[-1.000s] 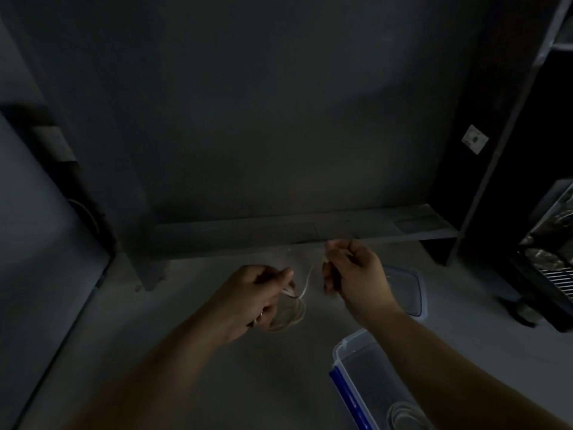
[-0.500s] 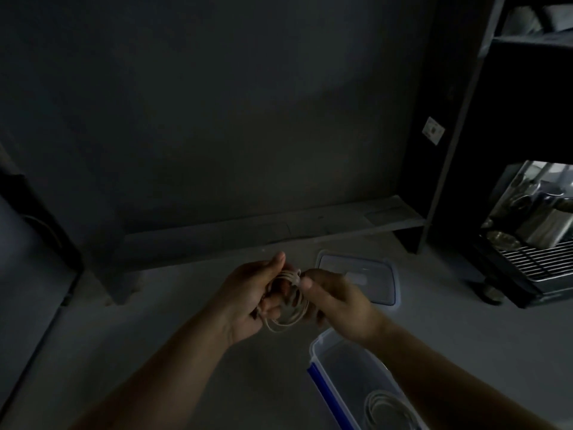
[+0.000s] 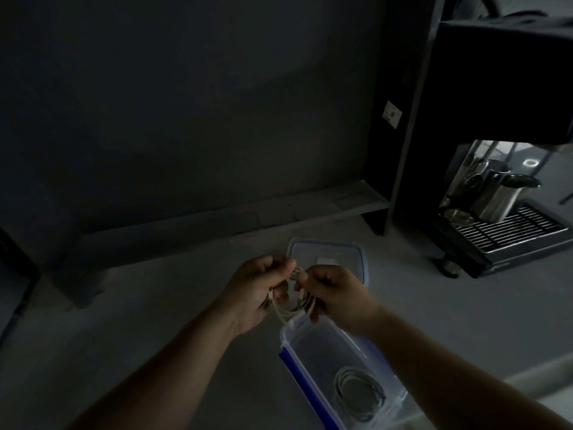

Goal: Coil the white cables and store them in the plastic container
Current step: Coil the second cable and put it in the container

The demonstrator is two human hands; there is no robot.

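Gripping a cable coil [image 3: 296,304] in the left hand [image 3: 257,290], fingers curled round its loops. Pinching the top of the same coil with the right hand [image 3: 336,294], thumb and fingers closed on it. Just below both hands, an open container [image 3: 286,336], far corner under the coil. Inside, beneath the right forearm, a second coil [image 3: 356,395]. Just beyond the right hand, the lid [image 3: 328,251], flat. Well right of it, a coffee machine [image 3: 502,231].

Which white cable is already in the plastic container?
The coiled cable at the near end of the container; the other cable is gripped by the left hand and right hand.
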